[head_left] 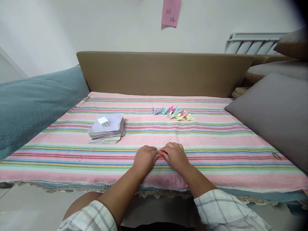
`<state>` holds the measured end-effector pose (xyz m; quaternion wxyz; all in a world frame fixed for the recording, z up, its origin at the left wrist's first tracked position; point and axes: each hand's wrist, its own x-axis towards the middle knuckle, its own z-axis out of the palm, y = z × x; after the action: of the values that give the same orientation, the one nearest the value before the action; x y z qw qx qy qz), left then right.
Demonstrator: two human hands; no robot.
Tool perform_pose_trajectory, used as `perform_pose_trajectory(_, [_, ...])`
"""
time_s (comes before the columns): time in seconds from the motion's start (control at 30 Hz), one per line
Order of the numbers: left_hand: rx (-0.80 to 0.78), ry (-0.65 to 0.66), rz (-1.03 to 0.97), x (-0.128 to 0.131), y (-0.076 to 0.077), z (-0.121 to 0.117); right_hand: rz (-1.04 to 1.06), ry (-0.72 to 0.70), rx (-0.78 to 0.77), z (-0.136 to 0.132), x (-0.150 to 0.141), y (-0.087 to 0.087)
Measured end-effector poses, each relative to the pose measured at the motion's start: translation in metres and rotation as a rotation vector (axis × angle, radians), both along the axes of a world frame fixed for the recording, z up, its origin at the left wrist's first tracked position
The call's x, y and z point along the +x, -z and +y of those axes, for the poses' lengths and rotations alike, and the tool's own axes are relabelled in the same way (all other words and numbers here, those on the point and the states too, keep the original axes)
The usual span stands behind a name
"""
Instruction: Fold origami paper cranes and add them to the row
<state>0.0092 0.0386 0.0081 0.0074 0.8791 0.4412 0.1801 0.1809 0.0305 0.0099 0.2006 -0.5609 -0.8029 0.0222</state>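
My left hand (146, 158) and my right hand (175, 155) meet low over the striped cloth (72, 154) in front of me. Between their fingertips is a small piece of red folded paper (160, 154), mostly covered by the fingers. Both hands are closed on it, one from each side. Farther back, several folded paper cranes (180, 116) in purple, blue, pink, green and yellow lie in a loose cluster. To the left stands a stack of square paper sheets (112, 123), with a white plug adapter (104, 121) on top.
A brown backrest (163, 73) runs along the far side. Blue-covered padding (43, 99) borders the left; a grey cushion (271, 112) lies at right. A small brown loop (277, 156) rests near the right edge. A pink note (171, 12) hangs on the wall.
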Motion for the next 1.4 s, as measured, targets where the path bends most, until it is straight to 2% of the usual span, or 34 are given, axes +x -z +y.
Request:
perform_pose_trajectory(0.17, [-0.06, -0.119, -0.029, 0.0023, -0.0018, 0.0001, -0.021, -0.009, 0.044, -0.0033, -0.0018, -0.0004])
perform_pose_trajectory(0.43, [-0.049, -0.071, -0.114, 0.0016, 0.0042, 0.0025, -0.024, -0.039, 0.066, -0.008, -0.0007, 0.002])
perform_pose_trajectory(0.67, [-0.094, -0.089, -0.198, 0.0037, -0.0012, 0.0012, 0.146, 0.014, -0.058, -0.0021, -0.0008, 0.0044])
perform_pose_trajectory(0.77, [-0.145, -0.108, -0.218, 0.0047, -0.0029, 0.0021, 0.132, -0.001, -0.071, -0.0022, -0.0012, 0.0029])
perform_pose_trajectory(0.93, [-0.16, -0.106, -0.214, 0.0045, -0.0025, 0.0043, 0.061, -0.005, -0.007, -0.0053, -0.003, 0.0021])
perform_pose_trajectory(1.07, [-0.099, -0.099, -0.2, 0.0036, -0.0005, 0.0042, 0.105, -0.031, -0.036, -0.0057, -0.0032, 0.004])
perform_pose_trajectory(1.23, [0.075, -0.091, -0.156, 0.0036, 0.0014, -0.0008, 0.145, -0.059, -0.052, -0.0066, -0.0009, 0.0042])
perform_pose_trajectory(1.4, [0.2, -0.025, -0.116, 0.0029, 0.0015, -0.0035, 0.107, -0.073, -0.057, -0.009, 0.0004, 0.001])
